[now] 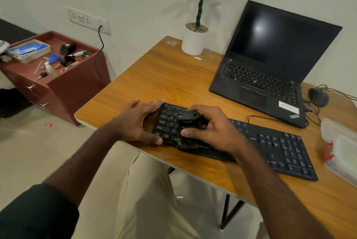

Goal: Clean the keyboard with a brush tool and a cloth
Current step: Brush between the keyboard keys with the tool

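- Near the front edge of the tabletop (154,72), the keyboard (270,142) is braced at its left end by the left hand (139,122), fingers straight, likely against sliding.
- The brush tool (188,122) is held over the left keys, the right hand (214,130) curled round it, for sweeping.
- No cloth is identified.

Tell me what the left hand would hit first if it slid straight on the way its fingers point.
Probably nothing nearby: the left hand points past the keyboard's corner over bare desk, roughly toward the laptop.
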The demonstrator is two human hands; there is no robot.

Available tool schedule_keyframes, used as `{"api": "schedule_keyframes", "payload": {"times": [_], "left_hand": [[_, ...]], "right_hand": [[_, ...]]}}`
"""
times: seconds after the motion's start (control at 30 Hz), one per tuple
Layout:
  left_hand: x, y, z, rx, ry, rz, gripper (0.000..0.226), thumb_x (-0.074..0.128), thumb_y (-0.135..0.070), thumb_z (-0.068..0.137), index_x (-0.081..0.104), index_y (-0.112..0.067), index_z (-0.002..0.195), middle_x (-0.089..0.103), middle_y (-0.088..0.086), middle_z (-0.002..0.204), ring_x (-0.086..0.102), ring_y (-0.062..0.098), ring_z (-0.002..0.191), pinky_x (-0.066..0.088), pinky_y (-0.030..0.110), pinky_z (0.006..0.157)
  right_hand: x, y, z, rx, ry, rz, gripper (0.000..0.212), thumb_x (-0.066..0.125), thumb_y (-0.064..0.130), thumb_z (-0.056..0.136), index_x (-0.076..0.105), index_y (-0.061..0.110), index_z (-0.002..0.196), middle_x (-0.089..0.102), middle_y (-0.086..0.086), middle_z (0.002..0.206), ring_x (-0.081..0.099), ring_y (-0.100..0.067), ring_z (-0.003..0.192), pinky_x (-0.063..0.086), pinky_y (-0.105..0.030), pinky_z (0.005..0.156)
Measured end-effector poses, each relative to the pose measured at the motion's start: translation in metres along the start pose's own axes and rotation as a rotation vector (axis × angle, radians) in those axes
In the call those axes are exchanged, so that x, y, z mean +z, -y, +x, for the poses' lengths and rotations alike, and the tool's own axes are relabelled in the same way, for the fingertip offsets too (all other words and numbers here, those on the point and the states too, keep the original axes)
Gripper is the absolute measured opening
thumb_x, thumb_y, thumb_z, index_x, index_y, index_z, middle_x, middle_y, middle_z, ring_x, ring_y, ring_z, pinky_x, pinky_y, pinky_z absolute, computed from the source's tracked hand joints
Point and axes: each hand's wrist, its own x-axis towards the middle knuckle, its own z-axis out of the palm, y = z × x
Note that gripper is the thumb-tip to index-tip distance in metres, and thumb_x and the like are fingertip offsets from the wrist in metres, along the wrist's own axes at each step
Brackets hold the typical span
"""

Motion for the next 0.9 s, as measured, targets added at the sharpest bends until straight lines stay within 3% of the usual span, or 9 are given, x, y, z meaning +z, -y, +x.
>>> {"api": "schedule_keyframes", "payload": {"times": [0.07, 0.17, 0.3, 0.5, 0.63, 0.73, 0.9], "left_hand": [[0.001, 0.001, 0.000, 0.002, 0.003, 0.006, 0.132, 0.048, -0.101, 0.051, 0.004, -0.038, 0.159, 0.024, -0.011, 0.163, 0.015, 0.003, 0.149, -0.008, 0.043, 0.124], [0.001, 0.003, 0.002, -0.003, 0.006, -0.003, 0.130, 0.049, -0.100, 0.052, 0.005, -0.038, 0.158, 0.024, -0.011, 0.163, 0.016, 0.003, 0.149, -0.008, 0.042, 0.124], [0.000, 0.005, 0.002, -0.018, 0.003, -0.051, 0.125, 0.052, -0.097, 0.056, 0.007, -0.040, 0.158, 0.026, -0.012, 0.162, 0.017, 0.001, 0.148, -0.006, 0.043, 0.124], [0.002, 0.007, 0.001, -0.035, -0.001, -0.063, 0.123, 0.056, -0.096, 0.056, 0.008, -0.043, 0.157, 0.027, -0.013, 0.162, 0.016, 0.003, 0.149, -0.006, 0.043, 0.124], [0.002, 0.008, 0.003, -0.029, -0.008, -0.052, 0.123, 0.054, -0.096, 0.057, 0.008, -0.043, 0.157, 0.026, -0.013, 0.162, 0.017, 0.003, 0.149, -0.005, 0.043, 0.124], [0.003, 0.008, 0.003, -0.029, -0.009, -0.049, 0.123, 0.054, -0.096, 0.057, 0.008, -0.042, 0.158, 0.027, -0.014, 0.162, 0.018, 0.002, 0.149, -0.005, 0.042, 0.125], [0.001, 0.004, 0.002, -0.032, -0.008, -0.052, 0.123, 0.055, -0.095, 0.057, 0.009, -0.040, 0.158, 0.028, -0.013, 0.162, 0.018, 0.001, 0.148, -0.006, 0.039, 0.124]], "right_hand": [[-0.016, -0.002, -0.008, -0.011, -0.009, 0.012, 0.021, 0.081, 0.006, 0.081, 0.069, 0.001, 0.097, 0.070, -0.005, 0.089, 0.069, -0.011, 0.081, 0.053, -0.023, 0.066], [-0.022, -0.002, -0.010, -0.085, -0.146, 0.086, 0.022, 0.082, 0.015, 0.079, 0.069, 0.006, 0.094, 0.068, -0.009, 0.088, 0.068, -0.026, 0.081, 0.056, -0.036, 0.067], [0.004, 0.000, -0.006, -0.107, -0.155, 0.113, 0.022, 0.082, 0.009, 0.079, 0.070, 0.013, 0.096, 0.069, 0.005, 0.090, 0.066, -0.010, 0.084, 0.052, -0.023, 0.072], [-0.014, -0.015, -0.028, -0.042, -0.120, 0.082, 0.024, 0.083, 0.012, 0.079, 0.070, 0.005, 0.097, 0.070, -0.006, 0.095, 0.070, -0.022, 0.089, 0.058, -0.037, 0.075], [-0.046, -0.018, -0.049, -0.055, -0.153, 0.034, 0.026, 0.085, 0.019, 0.077, 0.071, 0.005, 0.093, 0.069, -0.008, 0.088, 0.069, -0.023, 0.079, 0.055, -0.033, 0.065], [-0.045, -0.019, -0.048, -0.114, -0.268, 0.120, 0.023, 0.081, 0.018, 0.079, 0.068, 0.004, 0.091, 0.065, -0.015, 0.086, 0.066, -0.036, 0.078, 0.056, -0.049, 0.064], [-0.001, -0.011, -0.024, -0.145, -0.254, 0.146, 0.023, 0.083, 0.009, 0.078, 0.070, 0.005, 0.097, 0.069, -0.002, 0.089, 0.067, -0.020, 0.084, 0.054, -0.032, 0.073]]}}
